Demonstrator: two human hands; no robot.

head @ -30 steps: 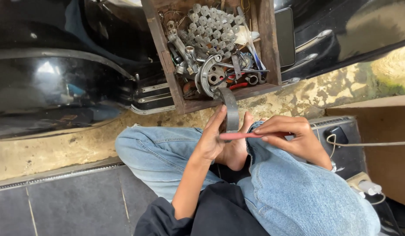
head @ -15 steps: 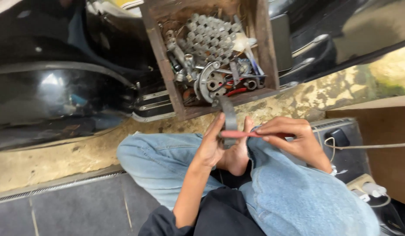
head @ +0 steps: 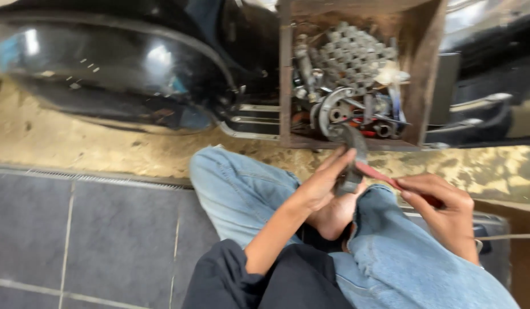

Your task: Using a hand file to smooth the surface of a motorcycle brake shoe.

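The person sits cross-legged on the ground in blue jeans (head: 391, 263), and both hands meet over the lap. The left hand (head: 325, 186) wraps around a curved grey metal part (head: 352, 157), seemingly a brake shoe, holding it upright with its upper end rising just in front of the wooden box (head: 285, 80); that grip steadies the part so it can be worked on. The right hand (head: 442, 206) is closed on a slim red-handled tool (head: 376, 173), whose tip reaches the grey part, angled across from the right. The hands sit close together, joined only through tool and part. The box stands just beyond the knees, within easy reach, crammed with sprockets, chain and other metal spares. A black scooter body (head: 122, 74) lies behind it on sandy ground, beside grey floor tiles (head: 82, 240).
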